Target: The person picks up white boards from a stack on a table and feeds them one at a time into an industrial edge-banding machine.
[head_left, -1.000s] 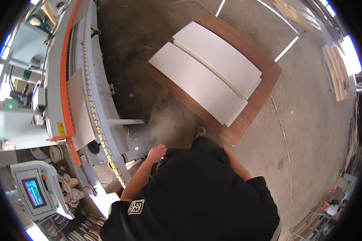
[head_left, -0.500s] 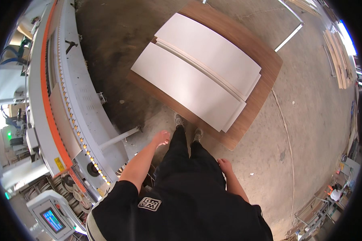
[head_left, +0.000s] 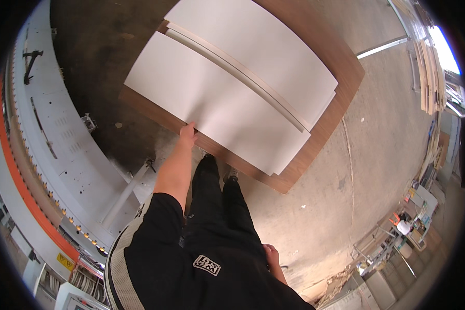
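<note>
Two stacks of flat white panels lie side by side on a larger brown wood-grain board. My left hand reaches forward to the near edge of the nearer white panel stack, its fingers stretched out and touching that edge. The farther white panel stack lies beyond a narrow stepped gap. Brown margins of the wood-grain board show around both stacks. Low beside my right thigh hangs my right hand, fingers loosely curled, with nothing visible in it.
A long grey machine with an orange stripe runs along my left, a round bar jutting from it towards me. Wooden strips stand at the far right. A cluttered cart is at the lower right.
I have stepped nearer to the panels. My left hand has moved from hanging beside my leg to the near stack's edge. The right hand still hangs at my side.
</note>
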A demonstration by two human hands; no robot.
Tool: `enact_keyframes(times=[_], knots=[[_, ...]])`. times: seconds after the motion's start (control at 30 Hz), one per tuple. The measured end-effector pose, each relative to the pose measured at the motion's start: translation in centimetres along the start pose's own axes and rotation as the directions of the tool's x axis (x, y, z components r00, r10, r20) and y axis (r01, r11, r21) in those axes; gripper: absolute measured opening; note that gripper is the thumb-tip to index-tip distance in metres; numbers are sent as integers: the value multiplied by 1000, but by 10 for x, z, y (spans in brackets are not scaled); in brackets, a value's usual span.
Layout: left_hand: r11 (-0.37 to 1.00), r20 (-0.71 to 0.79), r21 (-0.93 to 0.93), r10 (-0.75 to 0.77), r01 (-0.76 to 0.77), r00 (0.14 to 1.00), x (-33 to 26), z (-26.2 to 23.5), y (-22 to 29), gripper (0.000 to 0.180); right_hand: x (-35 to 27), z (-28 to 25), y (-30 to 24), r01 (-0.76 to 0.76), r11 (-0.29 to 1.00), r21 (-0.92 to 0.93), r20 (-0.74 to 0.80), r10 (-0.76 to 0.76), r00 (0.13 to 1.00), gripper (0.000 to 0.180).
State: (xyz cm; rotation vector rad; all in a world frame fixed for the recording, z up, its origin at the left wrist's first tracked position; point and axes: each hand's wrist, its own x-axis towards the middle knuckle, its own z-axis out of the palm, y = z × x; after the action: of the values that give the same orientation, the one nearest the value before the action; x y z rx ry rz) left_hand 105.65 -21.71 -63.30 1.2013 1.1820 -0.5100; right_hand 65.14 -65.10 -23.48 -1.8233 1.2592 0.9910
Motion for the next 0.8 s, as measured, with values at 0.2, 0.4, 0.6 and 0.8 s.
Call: enact_keyframes(times=[0.2, 0.4, 0.6, 0.8], knots=[[895, 26, -413, -172, 167, 985, -3, 9, 25, 36, -25, 27, -28, -82, 994, 74, 14, 81, 997, 35], [923, 190, -370, -38, 107, 981, -65, 7, 59, 48, -36, 28, -42, -90, 992, 94, -10, 91, 996, 36], [937, 255, -342, 16, 75, 967, -103, 3, 94, 37, -22, 12, -51, 6, 993, 115, 36, -11, 999, 35], [918, 43, -396, 9, 9, 999, -182, 13, 98, 15, -11, -9, -93, -32, 938, 344, 139, -17, 990, 38]])
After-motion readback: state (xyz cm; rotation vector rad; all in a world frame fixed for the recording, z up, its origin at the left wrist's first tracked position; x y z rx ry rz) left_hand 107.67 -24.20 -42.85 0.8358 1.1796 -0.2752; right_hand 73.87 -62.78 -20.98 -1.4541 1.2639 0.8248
